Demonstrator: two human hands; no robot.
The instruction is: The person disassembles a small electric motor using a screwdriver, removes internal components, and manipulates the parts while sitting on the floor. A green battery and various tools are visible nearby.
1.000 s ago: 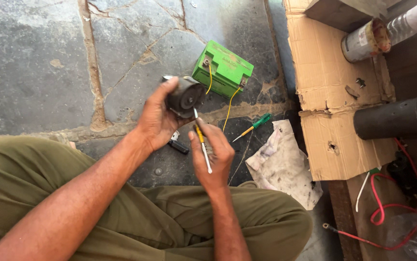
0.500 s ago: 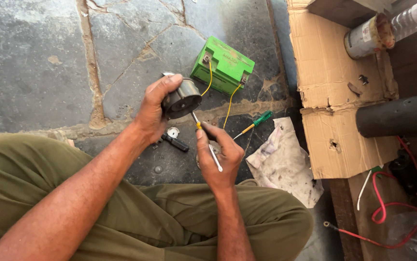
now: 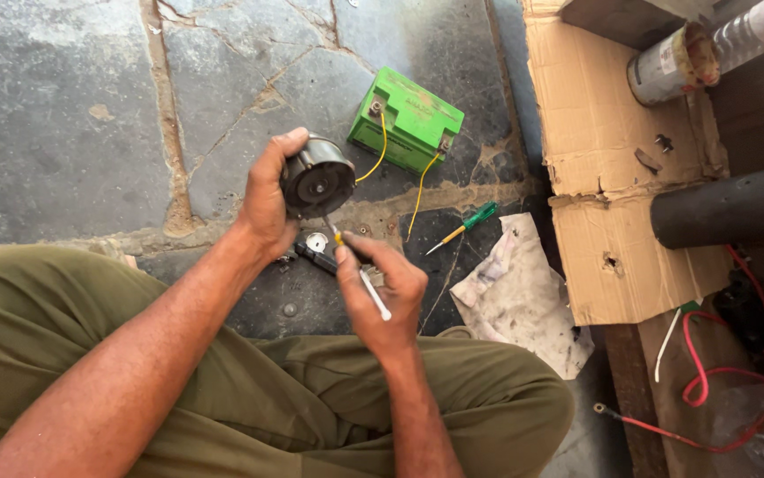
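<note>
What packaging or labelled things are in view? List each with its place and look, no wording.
Green box-shaped battery: on the stone floor beyond the left hand, embossed lid, two yellow wires attached.
Flattened cardboard: right side, brown, torn, stained.
Tin can: top right on the cardboard, lying on its side, pale worn label.
No screens or signs.

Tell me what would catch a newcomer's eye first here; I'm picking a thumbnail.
The bright green box-shaped battery on the grey stone floor stands out most, with yellow wires running off it. Just below it, at centre, the left hand holds up a round dark metal motor, while the right hand points a thin white-handled tool at it. To the right lies torn brown cardboard with a black pipe.
</note>
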